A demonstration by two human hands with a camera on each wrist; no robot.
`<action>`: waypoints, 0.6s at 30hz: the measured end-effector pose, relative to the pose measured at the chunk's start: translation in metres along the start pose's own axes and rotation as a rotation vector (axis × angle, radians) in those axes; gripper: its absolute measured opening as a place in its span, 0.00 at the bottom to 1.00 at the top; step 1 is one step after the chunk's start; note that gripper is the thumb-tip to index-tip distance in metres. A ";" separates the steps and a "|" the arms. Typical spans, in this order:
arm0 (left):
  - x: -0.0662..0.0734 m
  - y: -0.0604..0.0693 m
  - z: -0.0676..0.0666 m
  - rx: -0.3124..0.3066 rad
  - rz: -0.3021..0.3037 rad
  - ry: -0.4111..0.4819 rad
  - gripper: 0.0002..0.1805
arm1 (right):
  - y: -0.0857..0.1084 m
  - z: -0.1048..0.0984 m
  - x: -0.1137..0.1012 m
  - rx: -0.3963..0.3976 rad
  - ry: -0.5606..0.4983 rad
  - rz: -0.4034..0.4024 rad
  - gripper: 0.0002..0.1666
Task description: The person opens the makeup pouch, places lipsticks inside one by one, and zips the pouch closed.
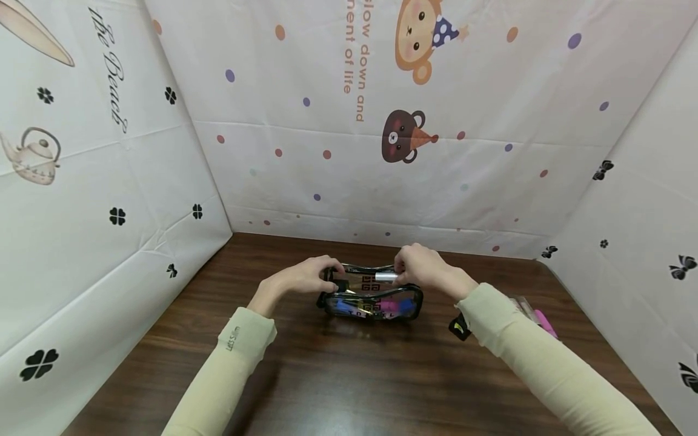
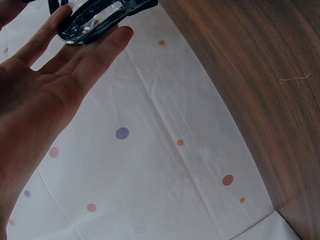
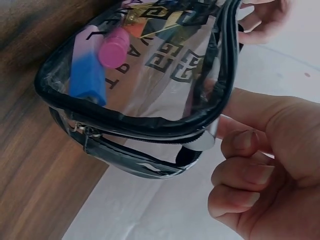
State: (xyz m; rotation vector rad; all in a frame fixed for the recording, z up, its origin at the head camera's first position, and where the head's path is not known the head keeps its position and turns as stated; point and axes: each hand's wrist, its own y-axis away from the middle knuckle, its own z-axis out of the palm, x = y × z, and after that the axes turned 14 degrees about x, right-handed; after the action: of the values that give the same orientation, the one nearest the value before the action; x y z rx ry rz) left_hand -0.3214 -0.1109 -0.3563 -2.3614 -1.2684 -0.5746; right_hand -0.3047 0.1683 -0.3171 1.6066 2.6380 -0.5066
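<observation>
A clear zip pouch with black trim [image 1: 420, 300] lies on the table, its top parted. Through its plastic show a pink-capped item [image 3: 114, 47], a blue-and-pink block-shaped item [image 3: 87, 82] and other small things. At the pouch's left end, my left hand [image 1: 305, 275] holds the black rim; in the left wrist view its fingers [image 2: 102, 52] lie along that trim. My right hand [image 1: 428, 266] pinches a silver-white tube [image 1: 386, 277] at the opening, near the right end. In the right wrist view the tube [image 3: 205, 142] is mostly hidden by the pouch's edge.
To the right, partly beneath my right sleeve, lie a black item with a yellow-green mark [image 1: 460, 327], a clear packet [image 1: 525, 307] and a pink item [image 1: 545, 324]. White printed sheets [image 1: 327, 181] stand along the back and sides of the brown wooden table [image 1: 349, 375].
</observation>
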 end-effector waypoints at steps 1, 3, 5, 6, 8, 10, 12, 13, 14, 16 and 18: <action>0.000 0.000 0.000 0.000 0.000 0.000 0.22 | 0.000 0.000 0.000 0.003 0.006 -0.002 0.13; 0.000 0.000 -0.001 0.000 0.001 -0.001 0.22 | 0.001 0.001 0.000 0.010 0.014 -0.008 0.12; 0.000 0.000 -0.001 0.002 0.003 -0.006 0.21 | 0.003 0.001 0.001 0.017 0.011 -0.005 0.13; 0.000 0.000 -0.001 0.003 0.002 -0.007 0.21 | 0.004 0.000 0.001 0.024 0.007 -0.003 0.14; 0.000 -0.001 0.000 0.005 0.000 -0.014 0.21 | 0.006 -0.001 0.005 0.040 -0.014 0.002 0.14; 0.000 -0.001 0.000 0.005 -0.002 -0.014 0.21 | 0.008 -0.003 0.011 0.071 -0.033 0.018 0.13; 0.000 0.000 0.000 0.005 -0.003 -0.016 0.20 | 0.011 -0.005 0.022 0.112 -0.032 0.028 0.12; 0.000 0.000 0.000 0.005 -0.003 -0.019 0.20 | 0.013 -0.005 0.028 0.130 -0.031 0.039 0.11; 0.000 0.000 0.000 0.005 -0.003 -0.019 0.20 | 0.015 -0.006 0.035 0.147 -0.022 0.050 0.11; 0.000 0.000 0.000 0.007 -0.003 -0.019 0.20 | 0.020 -0.007 0.051 0.160 -0.001 0.094 0.12; -0.001 0.000 0.000 0.008 -0.005 -0.021 0.20 | 0.027 -0.008 0.068 0.137 0.017 0.149 0.13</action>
State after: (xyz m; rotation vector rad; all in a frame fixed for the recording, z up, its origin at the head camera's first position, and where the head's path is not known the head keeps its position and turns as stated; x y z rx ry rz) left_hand -0.3216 -0.1110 -0.3569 -2.3643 -1.2839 -0.5475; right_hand -0.3120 0.2402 -0.3290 1.8350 2.5195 -0.6827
